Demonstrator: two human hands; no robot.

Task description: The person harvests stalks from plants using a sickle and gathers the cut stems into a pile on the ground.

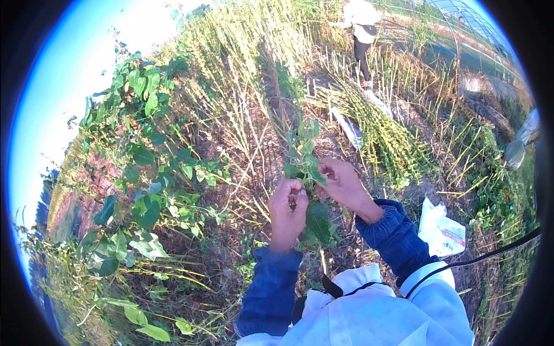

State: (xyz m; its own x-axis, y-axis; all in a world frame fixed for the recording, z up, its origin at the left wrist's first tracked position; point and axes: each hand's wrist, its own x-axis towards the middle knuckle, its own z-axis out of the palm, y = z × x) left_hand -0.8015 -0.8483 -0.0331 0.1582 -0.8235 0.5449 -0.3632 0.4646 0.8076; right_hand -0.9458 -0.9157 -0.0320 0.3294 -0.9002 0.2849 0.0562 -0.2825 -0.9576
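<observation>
In front of me stands a leafy green plant point(317, 222) with broad dark leaves below and a thin, vine-like top. My left hand point(288, 212) is at its left side, thumb and fingers pinched together against the stem and leaves. From the right, my right hand point(345, 185) reaches in with curled fingers, closed on the foliage slightly higher up. The two hands are close together but apart from each other. Exactly which bit of stem or leaf lies between the fingertips is partly hidden by leaves.
Tall dry stalks point(242, 75) stand ahead; a leafy bush point(144, 207) is on the left. Cut stalks point(381, 127) lie in a pile at right. A white plastic bag point(441, 229) sits near my right sleeve. Another person point(362, 34) stands at the far right, near a hoop-framed structure.
</observation>
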